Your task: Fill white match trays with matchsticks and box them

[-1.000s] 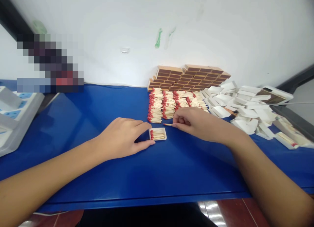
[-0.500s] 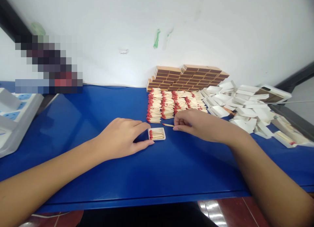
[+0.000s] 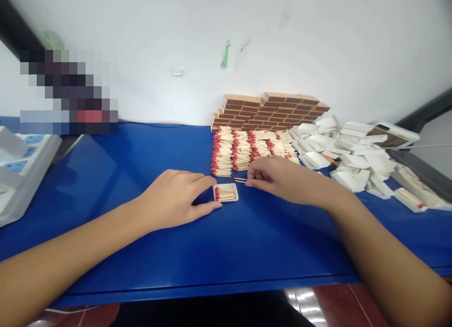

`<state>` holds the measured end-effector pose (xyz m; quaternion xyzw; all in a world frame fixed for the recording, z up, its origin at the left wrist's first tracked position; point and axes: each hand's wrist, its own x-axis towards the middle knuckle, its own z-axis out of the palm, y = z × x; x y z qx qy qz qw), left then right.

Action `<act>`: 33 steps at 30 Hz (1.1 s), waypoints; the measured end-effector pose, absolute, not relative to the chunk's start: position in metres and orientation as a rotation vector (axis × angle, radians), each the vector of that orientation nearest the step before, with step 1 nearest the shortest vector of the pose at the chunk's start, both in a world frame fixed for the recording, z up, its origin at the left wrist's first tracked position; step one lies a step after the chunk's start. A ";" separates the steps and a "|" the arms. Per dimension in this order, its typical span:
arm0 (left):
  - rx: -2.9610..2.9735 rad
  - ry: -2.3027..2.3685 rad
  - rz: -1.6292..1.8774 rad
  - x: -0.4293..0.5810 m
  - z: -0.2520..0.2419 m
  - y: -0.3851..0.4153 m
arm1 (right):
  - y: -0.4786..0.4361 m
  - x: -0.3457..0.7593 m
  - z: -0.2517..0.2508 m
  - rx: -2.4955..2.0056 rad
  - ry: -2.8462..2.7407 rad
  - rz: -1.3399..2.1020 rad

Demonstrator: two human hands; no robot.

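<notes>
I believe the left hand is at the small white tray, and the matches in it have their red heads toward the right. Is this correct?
Not quite: in the head view, the red heads of the matches in the small white tray are toward the left. The left hand is indeed at it.

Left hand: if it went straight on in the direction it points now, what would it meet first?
First the small white tray, at the fingertips of the left hand. Past it, the line seems to reach the right hand, though depth is hard to judge.
</notes>
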<state>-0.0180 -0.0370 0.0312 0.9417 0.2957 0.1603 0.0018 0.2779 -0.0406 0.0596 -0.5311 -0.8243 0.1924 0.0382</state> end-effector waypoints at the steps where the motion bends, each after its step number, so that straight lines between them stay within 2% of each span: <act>1: 2.954 0.931 0.498 -0.018 0.031 -0.037 | -0.041 0.277 0.058 -1.613 -2.528 0.584; 14: 2.956 0.926 0.482 -0.017 0.032 -0.037 | -0.042 0.273 0.054 -1.523 -2.475 0.421; 23: 2.955 0.934 0.461 -0.016 0.033 -0.038 | -0.040 0.270 0.053 -1.522 -2.499 0.534; 33: 2.933 0.947 0.451 -0.016 0.032 -0.037 | -0.060 0.248 0.058 -1.277 -2.437 0.621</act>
